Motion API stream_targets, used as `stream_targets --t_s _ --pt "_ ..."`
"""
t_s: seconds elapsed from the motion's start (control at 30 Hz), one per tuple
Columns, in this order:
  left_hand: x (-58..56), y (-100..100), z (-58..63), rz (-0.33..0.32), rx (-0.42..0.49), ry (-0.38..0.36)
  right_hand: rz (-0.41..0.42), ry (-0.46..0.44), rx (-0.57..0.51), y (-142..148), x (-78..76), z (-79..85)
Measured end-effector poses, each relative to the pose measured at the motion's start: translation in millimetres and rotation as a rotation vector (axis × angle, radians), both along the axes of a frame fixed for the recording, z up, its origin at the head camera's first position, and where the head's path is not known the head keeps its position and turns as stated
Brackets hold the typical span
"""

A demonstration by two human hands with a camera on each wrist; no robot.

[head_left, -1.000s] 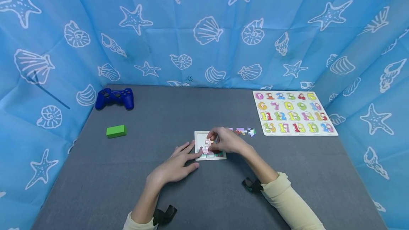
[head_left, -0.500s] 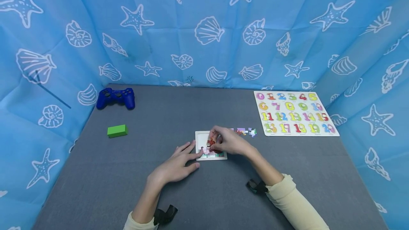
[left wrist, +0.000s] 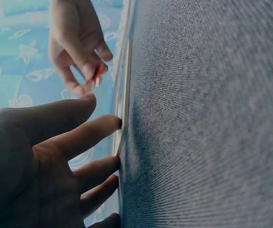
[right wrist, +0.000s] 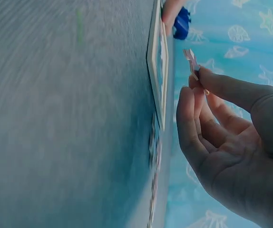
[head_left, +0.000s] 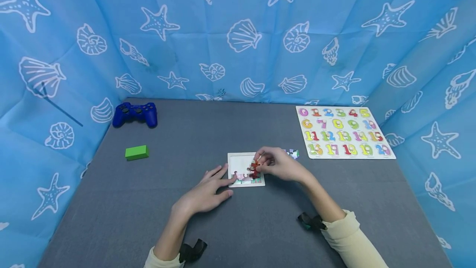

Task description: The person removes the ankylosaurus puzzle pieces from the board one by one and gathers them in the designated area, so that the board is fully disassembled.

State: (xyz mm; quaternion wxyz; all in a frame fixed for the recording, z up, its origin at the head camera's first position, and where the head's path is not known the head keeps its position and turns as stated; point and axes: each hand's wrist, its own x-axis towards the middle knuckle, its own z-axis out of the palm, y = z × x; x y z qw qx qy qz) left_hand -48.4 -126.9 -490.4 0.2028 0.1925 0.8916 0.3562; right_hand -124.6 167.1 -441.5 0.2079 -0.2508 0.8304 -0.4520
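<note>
A small white puzzle tray (head_left: pixel 238 159) lies on the table, its near rows filled with pastel jigsaw pieces and its far part bare. My right hand (head_left: pixel 280 163) pinches a red jigsaw piece (head_left: pixel 254 170) between thumb and fingers over the tray's right side. The right wrist view has this jigsaw piece (right wrist: pixel 191 63) tilted and raised clear of the tray. My left hand (head_left: pixel 204 192) lies with fingers extended at the tray's left edge, the index fingertip over its near left part. Loose jigsaw pieces (head_left: pixel 293 153) lie beyond the right hand, which partly covers them.
At the back right lies a number puzzle board (head_left: pixel 346 131) with colourful numerals. A blue game controller (head_left: pixel 134 115) sits at the back left, with a green block (head_left: pixel 136 152) nearer. A blue shell-patterned curtain (head_left: pixel 208 53) surrounds the grey table (head_left: pixel 201 131).
My right hand has moved rightward across the tray with the jigsaw piece, which looked pale earlier and now appears red. More of the loose pieces are covered. The left hand stays in place.
</note>
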Motion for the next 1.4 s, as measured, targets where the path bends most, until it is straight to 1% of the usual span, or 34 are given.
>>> stream_targets --t_s 0.07,0.2,0.27,0.3,0.43,0.57,0.67,0.8,0.97,1.13,1.27,1.4 --pt "0.3 1 0.2 0.008 -0.014 -0.012 -0.015 -0.01 -0.003 8 0.8 1.1" --pt "3.4 2 10.1 0.017 0.008 -0.027 -0.041 -0.06 -0.026 24 2.5 1.3" --pt "4.4 1 11.0 0.015 0.019 -0.009 -0.057 -0.085 -0.031 32 2.9 1.1" --pt "4.5 1 10.8 0.015 0.017 -0.006 -0.064 -0.094 -0.032 37 3.1 0.9" --pt "1.2 0 -1.2 0.01 -0.018 0.011 -0.094 -0.103 -0.012 52 2.5 0.2" --pt "-1.1 0 -5.3 0.007 -0.046 0.0 -0.125 -0.084 0.013 65 -0.4 -2.6" --pt "-1.6 0 -6.7 0.006 -0.048 -0.001 -0.145 -0.063 0.032 72 -3.3 -6.0" --pt "-1.4 1 -6.8 0.007 -0.049 0.0 -0.143 -0.051 0.052 77 -6.2 -9.7" --pt "-1.3 0 -5.5 0.005 -0.045 -0.001 -0.132 -0.04 0.07 78 -8.1 -10.9" --pt "-0.6 0 -3.7 0.003 -0.01 0.004 -0.145 -0.011 0.116 74 -8.9 -11.2" --pt "0.2 -1 -2.2 -0.003 0.022 0.017 -0.162 0.025 0.16 70 -8.3 -10.7" --pt "0.2 -2 -4.2 0.0 0.012 0.018 -0.179 0.075 0.213 68 -7.9 -11.5"
